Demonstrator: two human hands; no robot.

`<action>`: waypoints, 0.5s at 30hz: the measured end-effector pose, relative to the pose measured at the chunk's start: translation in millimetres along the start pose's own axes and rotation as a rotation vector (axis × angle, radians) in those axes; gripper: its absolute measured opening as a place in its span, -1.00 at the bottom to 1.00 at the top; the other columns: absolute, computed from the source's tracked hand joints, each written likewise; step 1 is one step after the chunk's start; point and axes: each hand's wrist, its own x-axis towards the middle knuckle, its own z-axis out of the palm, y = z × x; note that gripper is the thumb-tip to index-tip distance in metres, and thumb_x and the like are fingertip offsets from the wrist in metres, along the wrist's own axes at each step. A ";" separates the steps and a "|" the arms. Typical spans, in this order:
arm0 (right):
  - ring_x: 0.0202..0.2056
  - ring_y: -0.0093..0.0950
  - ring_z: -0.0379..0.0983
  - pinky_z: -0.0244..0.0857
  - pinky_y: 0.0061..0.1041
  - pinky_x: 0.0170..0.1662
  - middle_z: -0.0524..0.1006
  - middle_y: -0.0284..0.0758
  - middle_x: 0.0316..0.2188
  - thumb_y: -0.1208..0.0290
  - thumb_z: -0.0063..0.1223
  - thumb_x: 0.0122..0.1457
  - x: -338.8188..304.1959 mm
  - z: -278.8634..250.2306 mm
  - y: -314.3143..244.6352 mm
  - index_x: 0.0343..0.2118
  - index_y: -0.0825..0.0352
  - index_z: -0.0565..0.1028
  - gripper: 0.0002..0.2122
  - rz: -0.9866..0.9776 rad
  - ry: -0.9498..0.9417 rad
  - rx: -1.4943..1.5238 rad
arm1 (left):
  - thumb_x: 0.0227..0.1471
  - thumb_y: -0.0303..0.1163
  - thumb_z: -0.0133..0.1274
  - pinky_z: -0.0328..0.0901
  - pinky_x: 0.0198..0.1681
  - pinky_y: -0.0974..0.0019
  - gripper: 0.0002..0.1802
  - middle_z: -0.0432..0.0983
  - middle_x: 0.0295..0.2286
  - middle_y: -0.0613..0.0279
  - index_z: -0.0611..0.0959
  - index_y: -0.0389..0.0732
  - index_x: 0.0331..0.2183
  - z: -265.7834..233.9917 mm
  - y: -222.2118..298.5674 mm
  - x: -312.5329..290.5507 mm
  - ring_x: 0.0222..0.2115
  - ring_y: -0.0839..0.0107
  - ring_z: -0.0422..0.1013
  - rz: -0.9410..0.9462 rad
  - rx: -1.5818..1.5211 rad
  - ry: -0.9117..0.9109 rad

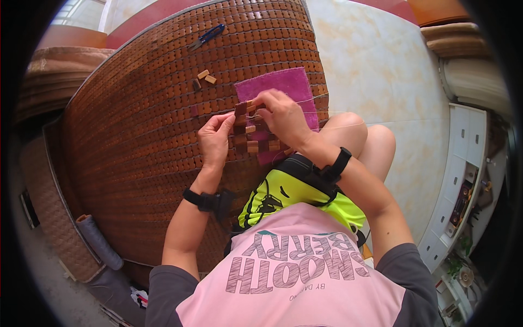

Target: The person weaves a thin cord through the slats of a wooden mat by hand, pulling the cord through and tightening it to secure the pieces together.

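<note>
Small wooden tiles in light and dark brown are strung together into a piece [240,129] that bends round in front of me, partly over a purple cloth [302,82]. My left hand [216,138] pinches its left edge between thumb and fingers. At its upper end my right hand [281,115] is closed, thumb and fingertips drawn together beside a light tile. What those fingertips grip is too small to make out. Thin pale thread [332,112] runs out to the right past my right hand, over the cloth and toward my knee.
All this lies on a brown tile mat [136,109]. Loose wooden tiles [204,74] sit beyond my left hand, with a reddish tile [194,110] nearer. Blue-handled thread snips [208,36] lie farther off. Pale floor [376,60] and a white cabinet [460,163] are to the right.
</note>
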 end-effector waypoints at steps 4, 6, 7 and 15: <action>-0.18 -0.23 0.50 0.42 -0.35 -0.16 0.54 -0.24 -0.23 0.62 0.14 0.02 19.8 -12.1 -6.7 -0.23 0.27 0.50 -0.77 -0.122 -0.002 0.047 | 0.02 -0.47 0.23 0.33 -0.34 0.53 -0.90 0.52 -0.37 0.34 0.63 -0.27 -0.46 -9.9 11.8 -0.7 -0.42 0.62 0.40 0.502 0.517 0.077; -0.17 -0.23 0.50 0.42 -0.35 -0.15 0.54 -0.25 -0.22 0.58 0.15 0.02 25.7 -5.6 -7.5 -0.23 0.27 0.51 -0.78 -0.155 -0.024 0.078 | 0.00 -0.48 0.25 0.32 -0.32 0.52 -0.89 0.49 -0.34 0.32 0.62 -0.27 -0.47 -8.5 22.4 -2.9 -0.40 0.60 0.38 0.495 0.509 0.063; -0.18 -0.23 0.50 0.42 -0.35 -0.16 0.54 -0.24 -0.23 0.55 0.16 0.03 27.5 -2.5 -8.8 -0.22 0.27 0.51 -0.79 -0.193 -0.090 0.043 | -0.02 -0.48 0.26 0.32 -0.34 0.50 -0.88 0.49 -0.35 0.29 0.62 -0.27 -0.48 -7.9 25.5 -2.3 -0.40 0.57 0.39 0.503 0.506 0.061; -0.46 -0.31 0.56 0.44 -0.41 -0.37 0.57 -0.25 -0.50 0.40 0.16 0.11 45.9 5.5 -23.6 -0.37 0.34 0.55 -0.88 -0.252 -0.229 0.158 | 0.02 -0.46 0.24 0.33 -0.27 0.51 -0.85 0.50 -0.27 0.31 0.61 -0.26 -0.34 -0.3 37.2 0.1 -0.34 0.60 0.39 0.471 0.216 -0.045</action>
